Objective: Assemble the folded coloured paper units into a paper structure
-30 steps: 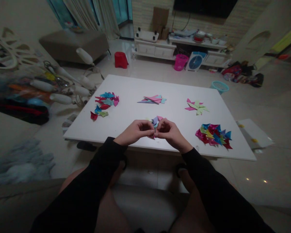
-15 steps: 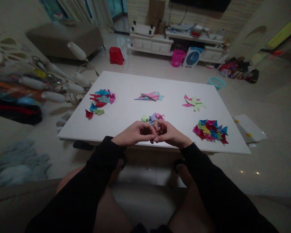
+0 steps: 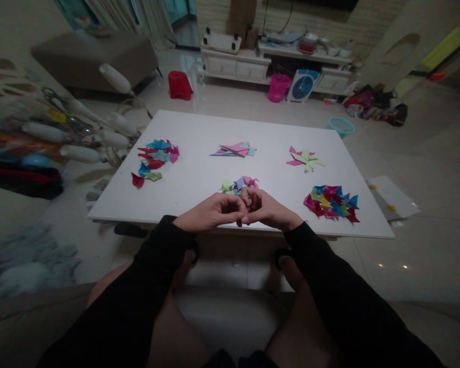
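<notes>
My left hand and my right hand meet at the fingertips over the front edge of the white table. Both are closed in a pinch, thumbs against the forefingers. Whatever lies between the fingertips is too small or too hidden to make out. Just beyond the fingers is a small heap of folded paper pieces in green, purple and pink, partly covered by my hands.
Bright folded papers lie at the right, and more folded papers at the left. Flat paper strips and green and pink paper shapes lie farther back. A lamp with several white shades stands beyond the table's left edge.
The view has shifted slightly, so the table and papers sit a little further left and higher. My hands keep the same pinched pose, with hardly any finger movement visible.
</notes>
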Demonstrator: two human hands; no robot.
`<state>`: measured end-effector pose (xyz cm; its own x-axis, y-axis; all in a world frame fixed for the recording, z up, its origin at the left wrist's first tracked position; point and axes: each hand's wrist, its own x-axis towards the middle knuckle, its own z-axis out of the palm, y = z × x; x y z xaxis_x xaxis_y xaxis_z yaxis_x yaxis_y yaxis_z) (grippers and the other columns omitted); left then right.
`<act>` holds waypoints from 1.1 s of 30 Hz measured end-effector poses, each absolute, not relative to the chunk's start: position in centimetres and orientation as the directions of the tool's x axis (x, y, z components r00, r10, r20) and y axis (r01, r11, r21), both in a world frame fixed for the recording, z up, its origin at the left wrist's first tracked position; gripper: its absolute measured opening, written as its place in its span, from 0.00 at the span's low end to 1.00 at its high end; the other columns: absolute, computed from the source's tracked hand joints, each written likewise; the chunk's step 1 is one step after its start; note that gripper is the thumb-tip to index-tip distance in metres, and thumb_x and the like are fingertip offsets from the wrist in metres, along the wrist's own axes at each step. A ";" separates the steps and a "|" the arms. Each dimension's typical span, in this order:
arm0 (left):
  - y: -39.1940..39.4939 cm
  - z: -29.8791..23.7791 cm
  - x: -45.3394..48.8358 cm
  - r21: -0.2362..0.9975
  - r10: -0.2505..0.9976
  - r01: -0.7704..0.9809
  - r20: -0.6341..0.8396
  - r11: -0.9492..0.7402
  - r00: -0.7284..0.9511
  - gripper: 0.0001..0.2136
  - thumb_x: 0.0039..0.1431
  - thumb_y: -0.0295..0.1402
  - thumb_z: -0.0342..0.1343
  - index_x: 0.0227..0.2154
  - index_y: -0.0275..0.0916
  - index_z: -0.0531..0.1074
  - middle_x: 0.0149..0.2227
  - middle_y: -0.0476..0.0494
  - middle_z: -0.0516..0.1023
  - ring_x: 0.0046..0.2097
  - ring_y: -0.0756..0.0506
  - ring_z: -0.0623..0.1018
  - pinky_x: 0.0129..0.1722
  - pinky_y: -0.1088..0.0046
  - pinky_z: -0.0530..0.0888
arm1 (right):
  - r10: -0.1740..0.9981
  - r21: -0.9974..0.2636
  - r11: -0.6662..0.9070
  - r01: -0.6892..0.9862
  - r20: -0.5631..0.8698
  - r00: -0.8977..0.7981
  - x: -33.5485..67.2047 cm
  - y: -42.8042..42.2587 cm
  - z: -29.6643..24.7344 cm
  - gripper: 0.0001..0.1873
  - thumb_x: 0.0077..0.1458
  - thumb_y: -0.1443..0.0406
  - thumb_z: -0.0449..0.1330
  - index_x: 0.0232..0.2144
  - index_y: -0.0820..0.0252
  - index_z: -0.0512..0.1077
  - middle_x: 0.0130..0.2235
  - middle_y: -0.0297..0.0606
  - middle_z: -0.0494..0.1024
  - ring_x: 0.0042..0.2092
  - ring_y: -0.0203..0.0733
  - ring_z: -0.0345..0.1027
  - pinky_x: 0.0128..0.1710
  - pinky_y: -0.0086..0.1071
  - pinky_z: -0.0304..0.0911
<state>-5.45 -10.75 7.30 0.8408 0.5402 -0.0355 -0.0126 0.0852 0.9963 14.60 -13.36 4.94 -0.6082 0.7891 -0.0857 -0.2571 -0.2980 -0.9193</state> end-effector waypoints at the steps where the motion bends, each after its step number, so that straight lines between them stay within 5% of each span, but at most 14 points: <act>1: -10.8 7.3 -5.5 0.997 0.542 -0.014 -0.033 0.081 0.839 0.15 0.59 0.43 0.64 0.30 0.34 0.73 0.32 0.43 0.77 0.36 0.47 0.76 0.42 0.69 0.73 | 0.790 -0.920 -0.297 -0.257 -0.086 -0.607 14.6 -13.4 4.9 0.28 0.41 0.69 0.75 0.30 0.56 0.57 0.27 0.27 0.78 0.30 0.36 0.76 0.31 0.26 0.66; 33: -11.0 8.0 -5.6 1.000 0.534 0.020 -0.022 0.009 0.845 0.15 0.62 0.44 0.61 0.31 0.35 0.73 0.34 0.41 0.79 0.40 0.45 0.77 0.48 0.65 0.73 | 0.782 -0.914 -0.296 -0.279 -0.064 -0.620 14.5 -13.2 4.6 0.28 0.41 0.67 0.76 0.30 0.56 0.57 0.26 0.26 0.77 0.28 0.36 0.74 0.31 0.29 0.65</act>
